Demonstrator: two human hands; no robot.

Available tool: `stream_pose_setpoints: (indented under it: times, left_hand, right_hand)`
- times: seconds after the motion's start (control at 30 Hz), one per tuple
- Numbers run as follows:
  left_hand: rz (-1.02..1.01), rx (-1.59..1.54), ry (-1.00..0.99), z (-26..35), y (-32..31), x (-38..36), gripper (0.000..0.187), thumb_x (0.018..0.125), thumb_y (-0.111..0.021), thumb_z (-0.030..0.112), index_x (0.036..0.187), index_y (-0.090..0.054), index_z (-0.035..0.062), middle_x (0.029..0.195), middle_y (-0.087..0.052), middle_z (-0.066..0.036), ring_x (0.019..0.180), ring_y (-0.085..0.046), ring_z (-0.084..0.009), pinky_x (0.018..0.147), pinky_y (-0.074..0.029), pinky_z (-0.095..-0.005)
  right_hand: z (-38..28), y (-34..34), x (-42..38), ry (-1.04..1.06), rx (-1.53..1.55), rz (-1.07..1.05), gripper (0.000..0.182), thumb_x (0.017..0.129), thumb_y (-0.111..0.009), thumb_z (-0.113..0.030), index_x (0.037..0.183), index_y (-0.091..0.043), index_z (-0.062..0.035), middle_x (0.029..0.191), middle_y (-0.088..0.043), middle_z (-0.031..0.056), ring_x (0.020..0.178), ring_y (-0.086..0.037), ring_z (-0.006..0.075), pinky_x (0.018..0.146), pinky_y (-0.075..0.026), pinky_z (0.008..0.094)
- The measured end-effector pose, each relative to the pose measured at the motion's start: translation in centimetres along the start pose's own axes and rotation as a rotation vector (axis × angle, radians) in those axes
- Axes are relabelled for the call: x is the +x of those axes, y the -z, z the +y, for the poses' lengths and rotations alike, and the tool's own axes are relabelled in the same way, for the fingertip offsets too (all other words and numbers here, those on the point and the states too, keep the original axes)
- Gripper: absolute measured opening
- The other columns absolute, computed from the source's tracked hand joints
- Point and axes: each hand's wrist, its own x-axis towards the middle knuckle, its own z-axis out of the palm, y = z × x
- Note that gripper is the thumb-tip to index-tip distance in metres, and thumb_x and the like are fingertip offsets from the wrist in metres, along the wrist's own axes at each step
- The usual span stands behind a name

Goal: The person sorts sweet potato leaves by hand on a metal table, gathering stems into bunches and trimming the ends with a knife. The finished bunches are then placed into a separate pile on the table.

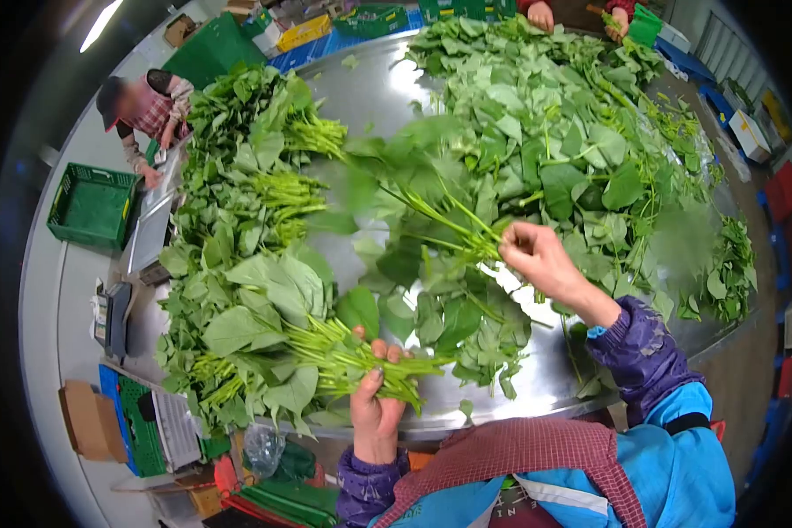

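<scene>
My left hand (pixel 378 387) is wrapped around the stems of a thick bunch of leafy greens (pixel 282 321), its broad leaves pointing left and its cut stems right. Above the metal table, my right hand (pixel 537 255) pinches a few long green stems (pixel 453 227) whose leaves fan out to the left, smeared by motion. Loose leafy stems (pixel 466 330) lie on the metal between and beyond both hands. A large heap of loose greens (pixel 537 141) spreads over the far and right side of the table. Along the left edge, bundled greens (pixel 277 198) are lined up, stems inward.
Bare metal of the table (pixel 361 92) shows at the far middle. A co-worker (pixel 145 114) stands at the far left near a green crate (pixel 94 204). Another person's hands (pixel 541 16) are at the heap's far edge. A cardboard box (pixel 91 421) sits low on the left.
</scene>
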Motion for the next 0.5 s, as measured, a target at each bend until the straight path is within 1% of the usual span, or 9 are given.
stream_pose_setpoints:
  times: [0.1, 0.13, 0.2, 0.23, 0.33, 0.37, 0.4, 0.47, 0.5]
  left_hand:
    - [-0.004, -0.061, 0.042, -0.2, 0.2, 0.0, 0.052, 0.068, -0.063, 0.003, 0.113, -0.038, 0.0125, 0.090, -0.045, -0.003, 0.087, -0.046, -0.0177, 0.091, -0.035, -0.0379]
    - [0.027, -0.056, 0.057, -0.3, 0.2, -0.8, 0.052, 0.068, -0.063, 0.003, 0.113, -0.038, 0.0125, 0.090, -0.045, -0.003, 0.087, -0.046, -0.0177, 0.091, -0.035, -0.0379]
    - [0.002, -0.031, 0.065, -0.4, -0.2, 0.3, 0.047, 0.068, -0.063, 0.002, 0.108, -0.040, 0.0114, 0.090, -0.045, -0.003, 0.088, -0.046, -0.0177, 0.091, -0.035, -0.0380]
    - [-0.014, -0.033, 0.095, -0.3, -0.6, 0.4, 0.044, 0.069, -0.064, 0.003, 0.103, -0.040, 0.0143, 0.089, -0.046, 0.001, 0.085, -0.047, -0.0137, 0.090, -0.036, -0.0349]
    - [0.008, -0.034, 0.107, -0.2, -1.2, 0.2, 0.044, 0.069, -0.065, 0.003, 0.103, -0.040, 0.0145, 0.090, -0.045, 0.000, 0.086, -0.047, -0.0135, 0.091, -0.035, -0.0346]
    - [-0.038, -0.038, 0.090, -0.3, -0.6, 0.3, 0.044, 0.069, -0.065, 0.003, 0.102, -0.040, 0.0144, 0.098, -0.047, 0.000, 0.087, -0.047, -0.0145, 0.091, -0.037, -0.0357]
    - [-0.044, -0.037, 0.086, -0.2, -0.8, 0.4, 0.044, 0.069, -0.065, 0.003, 0.102, -0.040, 0.0144, 0.098, -0.047, 0.000, 0.087, -0.047, -0.0145, 0.091, -0.037, -0.0357]
    - [0.016, -0.013, 0.088, 0.0, -1.0, 0.2, 0.044, 0.067, -0.063, 0.001, 0.104, -0.042, 0.0098, 0.112, -0.047, -0.008, 0.094, -0.048, -0.0191, 0.088, -0.040, -0.0388]
    - [0.020, -0.011, 0.085, -0.1, -1.0, 0.1, 0.044, 0.067, -0.063, 0.001, 0.104, -0.042, 0.0098, 0.112, -0.047, -0.008, 0.094, -0.048, -0.0191, 0.088, -0.040, -0.0388]
  right_hand:
    - [-2.9, 0.2, -1.8, -0.055, 0.218, -0.063, 0.019, 0.081, -0.054, -0.020, 0.081, -0.054, -0.0017, 0.064, -0.050, -0.0025, 0.054, -0.044, 0.0044, 0.047, -0.035, 0.0199]
    - [-2.8, -0.3, -1.6, -0.002, 0.256, -0.111, 0.018, 0.081, -0.055, -0.020, 0.080, -0.054, -0.0022, 0.062, -0.049, -0.0030, 0.049, -0.042, 0.0039, 0.044, -0.033, 0.0189]
    - [-1.4, -1.2, -1.6, -0.016, 0.318, -0.183, 0.016, 0.081, -0.055, -0.019, 0.081, -0.054, -0.0029, 0.061, -0.048, -0.0038, 0.049, -0.041, 0.0035, 0.044, -0.033, 0.0192]
    - [-1.4, -1.5, -2.1, -0.108, 0.402, -0.213, 0.014, 0.080, -0.055, -0.017, 0.081, -0.053, -0.0037, 0.061, -0.048, -0.0033, 0.049, -0.041, 0.0038, 0.044, -0.033, 0.0192]
    - [-1.5, -1.9, -3.1, -0.154, 0.709, -0.324, 0.014, 0.081, -0.056, -0.017, 0.081, -0.052, -0.0036, 0.061, -0.048, -0.0015, 0.047, -0.042, 0.0048, 0.043, -0.032, 0.0189]
    - [-1.5, -2.1, -3.2, -0.148, 0.714, -0.350, 0.015, 0.081, -0.057, -0.017, 0.082, -0.052, -0.0034, 0.061, -0.048, -0.0015, 0.047, -0.041, 0.0050, 0.042, -0.032, 0.0190]
    - [-1.4, -2.3, -3.5, -0.142, 0.718, -0.374, 0.015, 0.081, -0.057, -0.017, 0.083, -0.052, -0.0031, 0.061, -0.048, -0.0015, 0.047, -0.041, 0.0052, 0.042, -0.032, 0.0190]
    - [-0.9, -2.8, -4.0, -0.167, 0.767, -0.414, 0.015, 0.080, -0.057, -0.017, 0.084, -0.053, -0.0027, 0.061, -0.048, -0.0016, 0.046, -0.041, 0.0050, 0.041, -0.032, 0.0189]
    - [-0.9, -3.1, -4.3, -0.194, 0.794, -0.453, 0.015, 0.080, -0.058, -0.017, 0.084, -0.053, -0.0027, 0.061, -0.048, -0.0018, 0.045, -0.041, 0.0049, 0.041, -0.032, 0.0187]
